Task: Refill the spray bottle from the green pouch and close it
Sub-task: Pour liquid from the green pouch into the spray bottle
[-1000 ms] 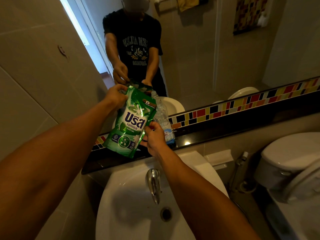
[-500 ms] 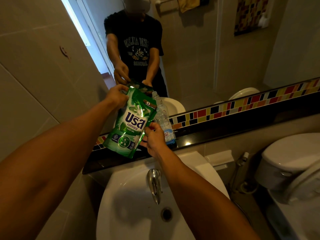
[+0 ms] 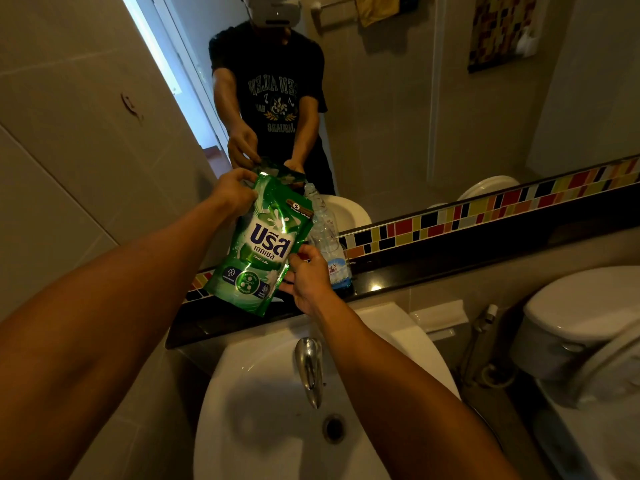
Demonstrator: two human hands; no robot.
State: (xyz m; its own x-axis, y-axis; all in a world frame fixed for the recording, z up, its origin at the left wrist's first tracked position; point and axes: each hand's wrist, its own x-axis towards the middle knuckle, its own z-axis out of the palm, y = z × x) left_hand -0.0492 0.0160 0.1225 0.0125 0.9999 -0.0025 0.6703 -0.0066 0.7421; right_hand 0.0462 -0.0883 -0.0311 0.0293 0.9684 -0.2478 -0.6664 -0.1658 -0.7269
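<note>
A green pouch (image 3: 258,251) with white and blue lettering is held tilted above the black ledge. My left hand (image 3: 232,192) grips its top left corner. My right hand (image 3: 306,277) pinches its right edge lower down. Just behind the pouch's right side stands a clear plastic bottle (image 3: 327,237) with a blue label, upright on the ledge and with no cap or spray head visible on its neck. The pouch's top right corner is close to the bottle's mouth; I cannot tell whether they touch.
A black stone ledge (image 3: 433,268) runs under the mirror (image 3: 415,98), edged by a coloured tile strip (image 3: 485,211). Below are a white sink (image 3: 277,427) with a chrome tap (image 3: 309,368). A toilet (image 3: 581,327) and a hose sprayer (image 3: 483,327) stand at the right.
Both hands and the pouch stay in nearly the same place; only the camera has shifted slightly.
</note>
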